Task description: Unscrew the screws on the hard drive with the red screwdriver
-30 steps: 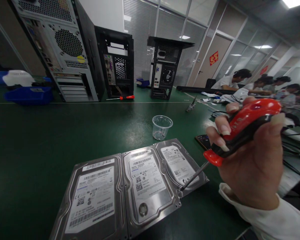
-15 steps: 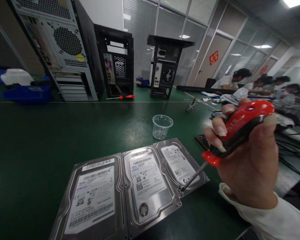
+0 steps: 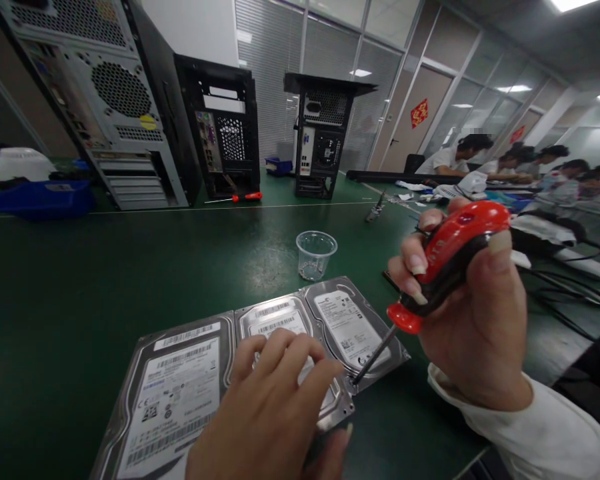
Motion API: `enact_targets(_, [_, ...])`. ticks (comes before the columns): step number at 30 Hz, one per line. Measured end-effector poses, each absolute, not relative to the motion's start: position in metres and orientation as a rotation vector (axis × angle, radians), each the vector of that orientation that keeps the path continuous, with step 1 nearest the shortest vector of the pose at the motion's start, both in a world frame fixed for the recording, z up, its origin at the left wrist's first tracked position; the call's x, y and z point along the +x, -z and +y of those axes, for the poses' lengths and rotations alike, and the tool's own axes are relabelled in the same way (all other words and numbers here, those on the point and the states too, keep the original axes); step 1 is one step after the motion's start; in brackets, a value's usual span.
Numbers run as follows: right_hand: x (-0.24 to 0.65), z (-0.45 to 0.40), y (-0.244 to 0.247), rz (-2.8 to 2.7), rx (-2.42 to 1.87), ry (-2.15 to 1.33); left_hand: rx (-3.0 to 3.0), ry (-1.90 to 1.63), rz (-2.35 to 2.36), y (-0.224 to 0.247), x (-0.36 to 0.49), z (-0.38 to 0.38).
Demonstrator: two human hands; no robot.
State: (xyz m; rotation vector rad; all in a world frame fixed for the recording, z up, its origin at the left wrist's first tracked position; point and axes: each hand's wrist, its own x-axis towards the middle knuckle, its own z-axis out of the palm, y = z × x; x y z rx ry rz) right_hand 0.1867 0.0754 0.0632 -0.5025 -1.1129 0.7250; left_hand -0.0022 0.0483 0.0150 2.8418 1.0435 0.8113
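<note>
Three hard drives lie side by side on the green table: a left drive (image 3: 173,400), a middle drive (image 3: 275,319) and a right drive (image 3: 343,320). My left hand (image 3: 275,407) rests flat on the middle drive, fingers spread over its label. My right hand (image 3: 473,327) grips a red and black screwdriver (image 3: 443,267). Its metal tip touches the near corner where the middle and right drives meet.
A clear plastic cup (image 3: 315,255) stands just beyond the drives. Three computer cases (image 3: 220,127) stand at the back, with a small red screwdriver (image 3: 243,197) before them. Blue bins (image 3: 40,197) sit far left. Cables (image 3: 565,280) and seated people (image 3: 460,157) are on the right.
My left hand has come into view and settled on the middle drive. My right hand with the screwdriver has shifted slightly left, tip staying at the same corner.
</note>
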Motion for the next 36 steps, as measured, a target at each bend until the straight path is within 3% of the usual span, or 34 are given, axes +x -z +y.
enact_targets(22, [0.189, 0.076, -0.063, -1.115, -0.502, -0.701, 3.143, -0.652, 0.789, 0.014, 0.003, 0.055])
enact_targets(29, [0.191, 0.075, -0.068, -1.075, -0.485, -0.641, 2.649, -0.736, 0.83, 0.018, 0.0, 0.061])
enact_targets(36, [0.189, 0.073, -0.065, -1.053, -0.47, -0.689, 2.554, -0.69, 0.884, 0.017, 0.001, 0.062])
